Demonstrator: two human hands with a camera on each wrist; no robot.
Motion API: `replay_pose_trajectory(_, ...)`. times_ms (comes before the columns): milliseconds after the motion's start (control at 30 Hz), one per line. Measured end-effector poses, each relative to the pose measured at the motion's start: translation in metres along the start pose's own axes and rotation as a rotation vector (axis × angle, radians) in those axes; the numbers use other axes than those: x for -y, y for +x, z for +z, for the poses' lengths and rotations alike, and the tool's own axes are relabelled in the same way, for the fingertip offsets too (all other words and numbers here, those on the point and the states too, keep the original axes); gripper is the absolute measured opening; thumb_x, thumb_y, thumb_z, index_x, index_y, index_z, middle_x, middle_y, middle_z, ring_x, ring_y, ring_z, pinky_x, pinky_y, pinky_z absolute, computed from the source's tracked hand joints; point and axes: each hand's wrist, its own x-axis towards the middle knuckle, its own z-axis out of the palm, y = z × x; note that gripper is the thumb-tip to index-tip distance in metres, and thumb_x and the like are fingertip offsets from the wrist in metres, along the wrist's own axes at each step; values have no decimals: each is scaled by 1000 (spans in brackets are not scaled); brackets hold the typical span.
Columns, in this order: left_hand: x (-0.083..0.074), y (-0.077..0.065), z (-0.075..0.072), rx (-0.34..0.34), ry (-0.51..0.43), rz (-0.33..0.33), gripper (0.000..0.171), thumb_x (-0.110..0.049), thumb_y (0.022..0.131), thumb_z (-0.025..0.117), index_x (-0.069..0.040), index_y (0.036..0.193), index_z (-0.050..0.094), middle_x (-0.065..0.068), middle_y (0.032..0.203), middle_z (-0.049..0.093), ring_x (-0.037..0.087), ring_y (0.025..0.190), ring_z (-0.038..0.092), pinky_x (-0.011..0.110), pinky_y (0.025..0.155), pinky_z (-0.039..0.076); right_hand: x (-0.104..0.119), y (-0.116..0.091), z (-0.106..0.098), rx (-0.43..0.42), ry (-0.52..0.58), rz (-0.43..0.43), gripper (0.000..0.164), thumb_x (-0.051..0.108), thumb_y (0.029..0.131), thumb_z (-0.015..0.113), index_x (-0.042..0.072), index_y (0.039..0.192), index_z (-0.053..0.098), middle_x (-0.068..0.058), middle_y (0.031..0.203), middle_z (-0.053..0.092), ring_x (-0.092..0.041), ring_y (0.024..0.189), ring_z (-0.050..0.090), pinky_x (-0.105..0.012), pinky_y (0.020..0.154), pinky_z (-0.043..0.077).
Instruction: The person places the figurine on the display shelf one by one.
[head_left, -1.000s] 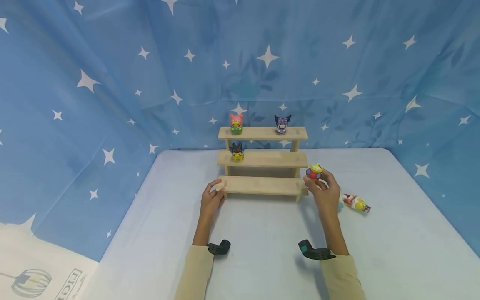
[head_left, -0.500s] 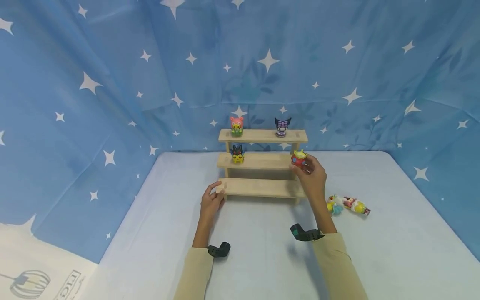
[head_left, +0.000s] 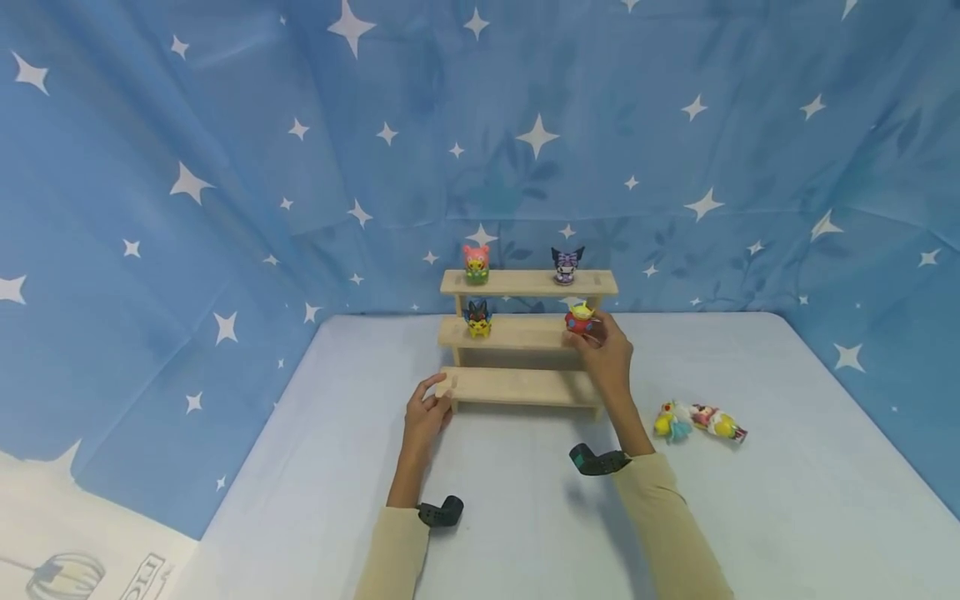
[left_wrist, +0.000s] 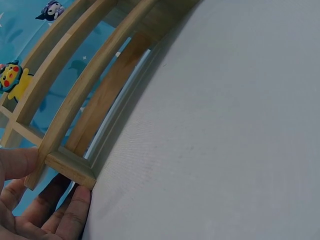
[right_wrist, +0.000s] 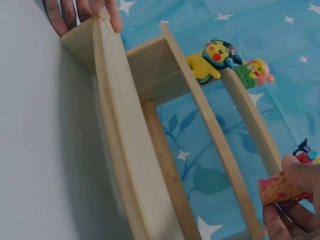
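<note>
A three-step wooden display stand (head_left: 517, 386) stands at the table's back. My left hand (head_left: 426, 417) grips the left end of its lowest step, thumb on top and fingers against the end support in the left wrist view. My right hand (head_left: 609, 354) pinches a small red figurine (head_left: 579, 318) with a yellow top and blue spots, at the right end of the middle step. The right wrist view shows its waffle-cone base (right_wrist: 275, 189) between thumb and fingers. A black-and-yellow figurine (head_left: 477, 320) sits at the left of that step.
On the top step are a pink-and-green figurine (head_left: 476, 264) at left and a black-and-purple one (head_left: 566, 265) at right. Two more figurines lie on the table to the right, one yellow, white and blue (head_left: 672, 422), one longer (head_left: 717, 422). A blue starry curtain (head_left: 480, 100) hangs behind.
My right hand has carried the red figurine left and back, from beside the stand to the middle step's right end. My left hand has kept its grip on the lowest step.
</note>
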Motion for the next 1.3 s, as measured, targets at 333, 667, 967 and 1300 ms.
replay_pose_trajectory(333, -19, -15, 2, 18, 20, 19, 44, -10, 96, 60, -7, 139, 50, 22, 103, 68, 20, 86, 61, 37, 84, 53, -5, 1, 11, 6, -113, -55, 54, 8, 81, 78, -2, 129, 55, -27, 115, 67, -35, 108, 67, -35, 88, 54)
replay_pose_trajectory(667, -19, -16, 1, 15, 23, 20, 44, -10, 96, 61, -7, 139, 51, 23, 103, 68, 20, 85, 61, 39, 85, 53, -7, 3, 14, 6, -139, -88, 52, 8, 81, 79, -3, 127, 56, -27, 112, 68, -35, 104, 68, -38, 85, 56)
replay_pose_trajectory(967, 1, -1, 1, -6, 19, 42, 41, -15, 96, 62, -17, 137, 54, 19, 95, 68, 18, 81, 59, 30, 79, 53, -10, 7, 16, -3, -151, -135, 53, 10, 82, 79, -3, 128, 56, -28, 111, 68, -36, 104, 68, -39, 84, 56)
replay_pose_trajectory(1300, -18, -14, 1, 29, 22, 23, 44, -11, 97, 59, -9, 140, 50, 28, 103, 65, 20, 82, 58, 40, 86, 52, -18, 5, 17, 1, -180, -118, 57, 6, 84, 76, -6, 133, 51, -28, 114, 65, -36, 106, 67, -38, 88, 55)
